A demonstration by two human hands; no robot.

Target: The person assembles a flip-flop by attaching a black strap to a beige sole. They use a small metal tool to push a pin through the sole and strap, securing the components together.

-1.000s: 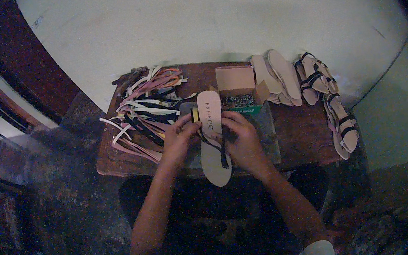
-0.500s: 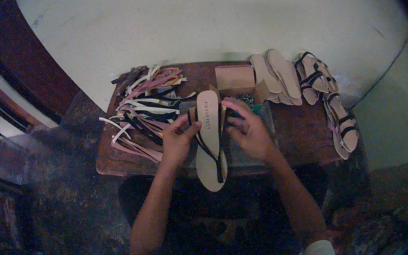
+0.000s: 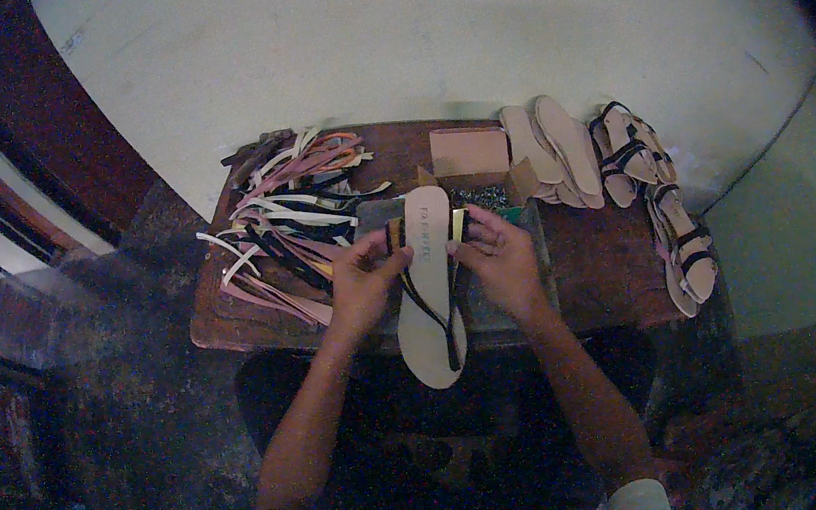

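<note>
Between my hands is a pale beige sandal sole [image 3: 425,346], its heel end up at the far side and its wider end toward me. A black V-shaped strap [image 3: 451,335] lies across it, the two arms running up along the sole's sides. My left hand [image 3: 363,285] pinches the sole's left edge together with the strap's left arm, thumb on top. On the opposite edge, my right hand [image 3: 504,269] is closed on the strap's right arm, where a yellowish underside shows. The fingers underneath the sole are hidden.
The low brown wooden table [image 3: 597,279] carries a heap of mixed straps [image 3: 296,202] at left. Behind the sole stands an open cardboard box [image 3: 470,152] of small dark metallic pieces. Loose soles [image 3: 566,141] and black-strapped sandals [image 3: 634,159] lie at right. A pale wall rises behind.
The sole has shifted slightly right and toward me. My right hand has come in and closed on the strap's right arm; its fingers were more spread before.
</note>
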